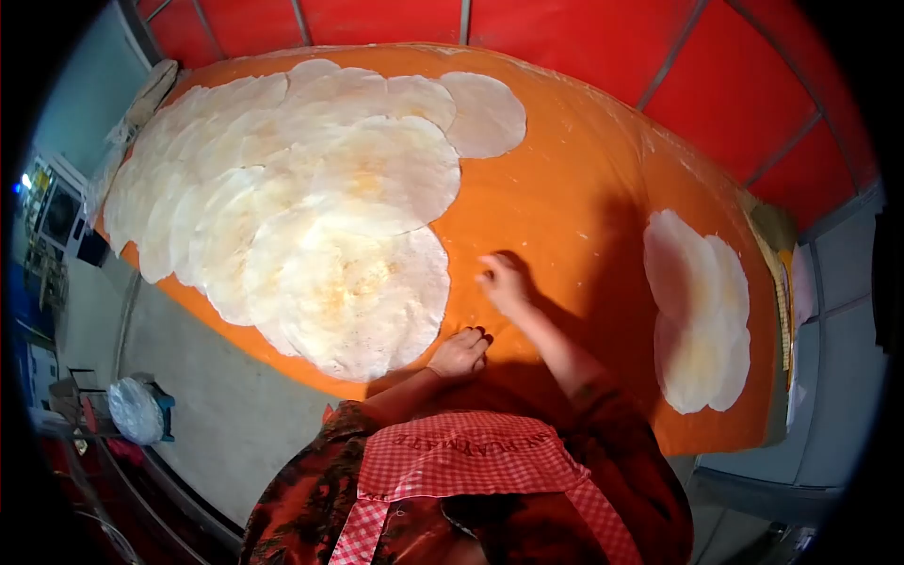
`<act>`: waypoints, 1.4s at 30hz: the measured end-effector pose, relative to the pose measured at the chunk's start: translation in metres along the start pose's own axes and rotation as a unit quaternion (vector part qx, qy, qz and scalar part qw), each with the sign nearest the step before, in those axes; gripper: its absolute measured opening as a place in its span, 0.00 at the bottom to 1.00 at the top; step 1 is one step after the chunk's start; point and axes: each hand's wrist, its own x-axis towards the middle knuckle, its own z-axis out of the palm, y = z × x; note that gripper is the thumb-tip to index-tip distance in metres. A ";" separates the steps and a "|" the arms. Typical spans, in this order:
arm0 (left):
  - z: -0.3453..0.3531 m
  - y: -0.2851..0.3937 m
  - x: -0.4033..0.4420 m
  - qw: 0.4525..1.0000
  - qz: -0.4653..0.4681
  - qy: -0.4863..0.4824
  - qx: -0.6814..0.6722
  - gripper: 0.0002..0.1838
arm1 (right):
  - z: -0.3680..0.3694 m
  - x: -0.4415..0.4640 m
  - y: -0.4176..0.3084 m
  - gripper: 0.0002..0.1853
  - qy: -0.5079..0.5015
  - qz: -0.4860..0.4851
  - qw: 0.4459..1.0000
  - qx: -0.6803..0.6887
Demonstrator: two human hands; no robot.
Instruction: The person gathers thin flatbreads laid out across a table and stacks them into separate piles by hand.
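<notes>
Thin, round, whitish sheets (367,273) overlap in a broad layer on the orange covering (556,217), left of my hands. They look like dough rounds or rice-paper wrappers; I cannot tell which. My left hand (458,353) rests low over the orange surface, beside the nearest sheet, with its fingers curled. Whatever lies under those fingertips, if anything, is hidden. Farther forward, my right hand (507,285) hovers above the covering with thumb and forefinger apart and nothing visible between them. One separate-looking round (487,115) sits at the layer's far right end.
A smaller overlapping group of whitish rounds (702,311) lies at the right end of the covering. Red panels (565,42) with grey bars border the far side. On the left floor (202,395) stands a blue stool (166,419) with a plastic-wrapped bundle (135,411).
</notes>
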 end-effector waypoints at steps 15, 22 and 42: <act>-0.169 -0.009 -0.187 0.756 -0.442 0.387 -0.290 0.16 | 0.122 0.220 -0.075 0.11 -0.123 -0.136 0.963 -0.195; -0.182 -0.014 -0.187 0.564 -0.542 0.446 -0.435 0.18 | 0.048 0.108 -0.205 0.10 -0.074 -0.101 0.992 0.012; -0.201 -0.012 -0.166 0.471 -0.516 0.372 -0.611 0.07 | 0.095 -0.075 -0.220 0.16 -0.123 -0.186 0.973 -0.065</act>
